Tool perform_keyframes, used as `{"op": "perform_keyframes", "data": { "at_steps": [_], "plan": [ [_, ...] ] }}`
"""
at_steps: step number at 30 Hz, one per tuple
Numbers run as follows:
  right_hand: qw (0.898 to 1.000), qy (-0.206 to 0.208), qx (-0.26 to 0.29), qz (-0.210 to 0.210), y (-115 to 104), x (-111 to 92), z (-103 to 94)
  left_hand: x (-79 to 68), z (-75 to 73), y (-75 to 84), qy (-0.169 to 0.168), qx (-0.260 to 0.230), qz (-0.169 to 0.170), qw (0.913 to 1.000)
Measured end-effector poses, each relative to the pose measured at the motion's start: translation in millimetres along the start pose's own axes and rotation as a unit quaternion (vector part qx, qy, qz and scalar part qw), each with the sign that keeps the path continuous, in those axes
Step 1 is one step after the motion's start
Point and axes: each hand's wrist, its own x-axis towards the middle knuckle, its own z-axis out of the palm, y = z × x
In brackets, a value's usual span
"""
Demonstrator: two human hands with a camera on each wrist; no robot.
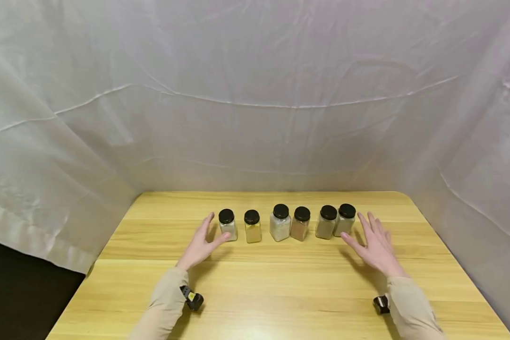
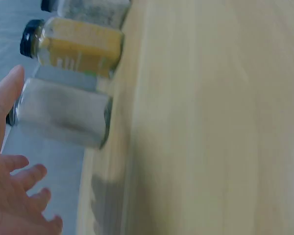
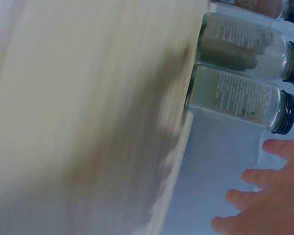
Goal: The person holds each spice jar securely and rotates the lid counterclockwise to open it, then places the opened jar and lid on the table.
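Several glass spice jars with black lids stand upright in a row on the wooden table. At the left end is a jar of pale grey powder (image 1: 228, 231), with the left hand (image 1: 200, 248) beside it, thumb in front and fingers spread. A jar of yellow powder (image 2: 81, 46) comes after it, then a wider jar of white grains (image 1: 280, 228) and a jar of pinkish-brown powder (image 1: 299, 229). Two jars of grey-green powder, one left (image 1: 325, 228) and one right (image 3: 235, 95), close the row. The right hand (image 1: 378, 248) spreads its fingers beside the rightmost jar, holding nothing.
The light wooden table (image 1: 280, 293) has rounded far corners. Pale grey cloth (image 1: 255, 141) hangs behind it and along both sides. A dark area (image 1: 21, 293) lies past the table's left edge. Each sleeved forearm wears a small black camera (image 1: 193, 300).
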Motion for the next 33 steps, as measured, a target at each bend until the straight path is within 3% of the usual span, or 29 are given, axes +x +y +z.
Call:
{"op": "perform_keyframes", "data": {
  "at_steps": [6,15,21,29,33],
  "plan": [
    [0.999,-0.001,0.05,0.005,-3.0,-3.4,2.0,11.1,12.9,4.2,-0.006,-0.083,0.013,0.9965],
    [0.996,0.012,0.085,0.006,-5.7,-6.9,3.1,23.6,27.3,2.5,0.058,-0.162,0.041,0.9842],
    [0.994,0.041,0.101,0.012,-10.5,-10.8,4.9,17.6,29.8,3.2,0.062,-0.183,0.032,0.9807],
    [0.976,0.158,0.148,0.002,-24.0,-14.2,14.7,4.9,36.5,5.3,0.047,-0.211,0.031,0.9759],
    [0.974,0.156,0.163,-0.021,-34.4,-16.5,19.5,-0.6,45.0,9.3,0.043,-0.221,0.034,0.9736]
  ]
}}
